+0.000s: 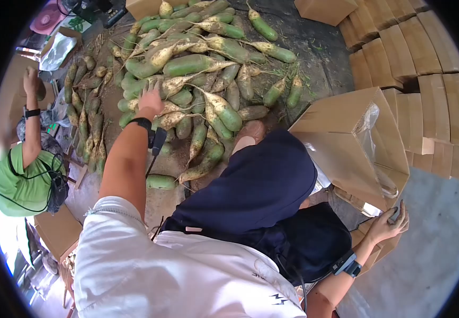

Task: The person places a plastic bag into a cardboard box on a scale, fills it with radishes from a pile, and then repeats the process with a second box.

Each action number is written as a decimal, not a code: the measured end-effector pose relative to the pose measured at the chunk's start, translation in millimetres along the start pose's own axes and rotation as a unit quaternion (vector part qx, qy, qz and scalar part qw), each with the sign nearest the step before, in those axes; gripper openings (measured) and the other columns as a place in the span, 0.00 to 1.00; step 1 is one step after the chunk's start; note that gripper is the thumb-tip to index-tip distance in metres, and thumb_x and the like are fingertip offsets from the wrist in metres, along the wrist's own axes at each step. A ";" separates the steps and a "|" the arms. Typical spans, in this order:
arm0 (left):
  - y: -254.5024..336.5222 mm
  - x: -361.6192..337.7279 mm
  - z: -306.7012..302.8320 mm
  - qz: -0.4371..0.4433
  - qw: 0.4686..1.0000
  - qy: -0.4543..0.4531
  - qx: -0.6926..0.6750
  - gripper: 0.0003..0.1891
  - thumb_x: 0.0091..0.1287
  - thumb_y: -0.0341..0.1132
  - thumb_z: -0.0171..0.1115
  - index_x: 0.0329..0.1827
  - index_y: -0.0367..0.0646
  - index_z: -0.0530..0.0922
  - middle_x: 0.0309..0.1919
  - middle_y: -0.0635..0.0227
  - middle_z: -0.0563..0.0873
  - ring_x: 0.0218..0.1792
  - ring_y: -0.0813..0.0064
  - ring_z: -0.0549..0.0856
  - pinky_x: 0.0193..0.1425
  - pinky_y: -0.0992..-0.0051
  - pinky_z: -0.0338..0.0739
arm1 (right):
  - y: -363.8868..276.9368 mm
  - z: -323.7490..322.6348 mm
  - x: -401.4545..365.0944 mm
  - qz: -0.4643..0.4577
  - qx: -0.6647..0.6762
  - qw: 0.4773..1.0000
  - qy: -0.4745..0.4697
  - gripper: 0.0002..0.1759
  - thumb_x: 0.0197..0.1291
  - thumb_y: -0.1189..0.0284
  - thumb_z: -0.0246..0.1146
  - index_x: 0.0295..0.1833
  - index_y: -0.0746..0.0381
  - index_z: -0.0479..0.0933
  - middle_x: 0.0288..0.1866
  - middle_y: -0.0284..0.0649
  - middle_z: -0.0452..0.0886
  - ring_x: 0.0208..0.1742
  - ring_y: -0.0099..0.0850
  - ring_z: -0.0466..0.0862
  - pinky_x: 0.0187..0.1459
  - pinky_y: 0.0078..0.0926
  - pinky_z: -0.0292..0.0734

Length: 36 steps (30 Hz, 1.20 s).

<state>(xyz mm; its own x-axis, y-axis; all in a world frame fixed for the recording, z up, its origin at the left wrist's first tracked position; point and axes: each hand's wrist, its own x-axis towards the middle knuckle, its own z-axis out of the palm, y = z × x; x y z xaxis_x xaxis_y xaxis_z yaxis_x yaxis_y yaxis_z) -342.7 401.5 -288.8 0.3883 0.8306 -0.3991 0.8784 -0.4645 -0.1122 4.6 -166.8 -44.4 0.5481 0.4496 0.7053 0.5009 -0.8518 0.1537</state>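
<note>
A large heap of green radishes (187, 66), with pale tapering roots and dirt on them, covers the floor ahead. My left hand (151, 99) reaches into the left side of this heap. Its fingers are stretched out over the radishes, and I see none gripped. Off to the right, my right hand (391, 223) hangs beside the lower edge of an open cardboard box (340, 130). Those fingers are apart, with a small dark spot by them that I cannot make out. Clear plastic lining (368, 132) shows inside the box.
Stacked cardboard boxes (409, 47) line the right side. Another person in a green shirt (20, 180) sits at the left, one arm raised, beside a smaller radish pile (89, 114). A carton holding plastic (60, 47) stands at upper left. My foot (250, 132) touches the heap's near edge.
</note>
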 end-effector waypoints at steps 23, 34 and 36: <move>105.5 -47.1 -165.0 0.204 0.218 -0.156 -0.941 0.22 0.66 0.38 0.62 0.61 0.46 0.69 0.54 0.62 0.78 0.60 0.63 0.76 0.67 0.57 0.70 | -134.4 -8.3 68.8 -0.022 0.246 0.968 -0.049 0.18 0.49 0.80 0.64 0.49 0.59 0.79 0.49 0.43 0.79 0.55 0.43 0.74 0.59 0.41 0.67; 264.2 -95.2 -267.6 0.161 0.017 -0.280 -0.946 0.20 0.62 0.42 0.63 0.52 0.43 0.70 0.45 0.59 0.80 0.52 0.61 0.79 0.64 0.47 0.69 | -267.3 22.1 148.4 -0.032 0.468 0.855 -0.220 0.26 0.66 0.59 0.54 0.61 0.67 0.65 0.53 0.60 0.74 0.56 0.54 0.74 0.58 0.44 0.69; 281.5 -101.7 -281.9 0.148 0.023 -0.267 -0.952 0.20 0.61 0.42 0.63 0.51 0.42 0.71 0.45 0.60 0.80 0.49 0.62 0.80 0.60 0.54 0.73 | -261.4 17.7 161.7 0.003 0.445 0.860 -0.251 0.20 0.68 0.61 0.52 0.54 0.67 0.66 0.51 0.58 0.76 0.55 0.55 0.73 0.55 0.46 0.70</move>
<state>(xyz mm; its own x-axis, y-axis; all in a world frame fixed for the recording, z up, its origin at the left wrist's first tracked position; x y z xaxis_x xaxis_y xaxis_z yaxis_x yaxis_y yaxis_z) -56.4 272.9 -23.3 0.8433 0.5194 -0.1381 -0.5234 0.8520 0.0080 -25.9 133.4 17.2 0.6604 0.6956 0.2829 0.6890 -0.4115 -0.5966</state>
